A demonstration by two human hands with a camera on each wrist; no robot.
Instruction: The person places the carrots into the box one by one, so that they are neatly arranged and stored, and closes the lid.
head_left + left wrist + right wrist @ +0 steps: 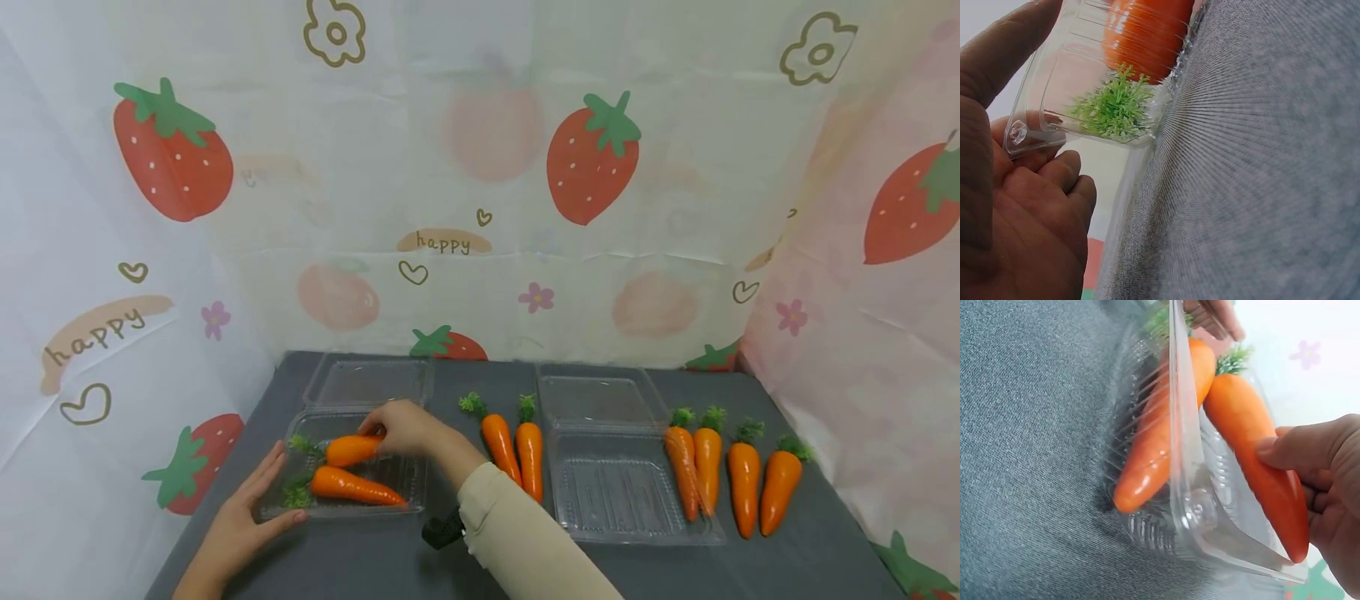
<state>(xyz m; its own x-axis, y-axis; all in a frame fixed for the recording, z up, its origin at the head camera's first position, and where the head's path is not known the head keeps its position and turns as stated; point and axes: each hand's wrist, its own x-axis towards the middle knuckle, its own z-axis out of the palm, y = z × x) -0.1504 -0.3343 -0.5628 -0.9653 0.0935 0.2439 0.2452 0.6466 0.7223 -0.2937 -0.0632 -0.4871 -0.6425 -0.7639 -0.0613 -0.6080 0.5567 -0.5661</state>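
Note:
My right hand [408,429] pinches an orange toy carrot [1254,444] near its tip, thumb on top, over the left clear plastic box [345,510]. The carrot's green top points left, toward the box's side. In front of it, a second carrot [356,486] lies inside the same box, its leafy top at the left wall. My left hand [236,521] rests at the box's left edge, fingers along the side and thumb at the front corner. In the left wrist view the clear wall [1054,94] stands between that thumb and fingers.
Two carrots [530,458] lie between the boxes, partly behind my right forearm. A second open clear box [615,537] stands on the right. Two carrots [707,458] overlap its right side, and two more [744,483] lie beyond. Behind the grey table rises a printed curtain [480,292].

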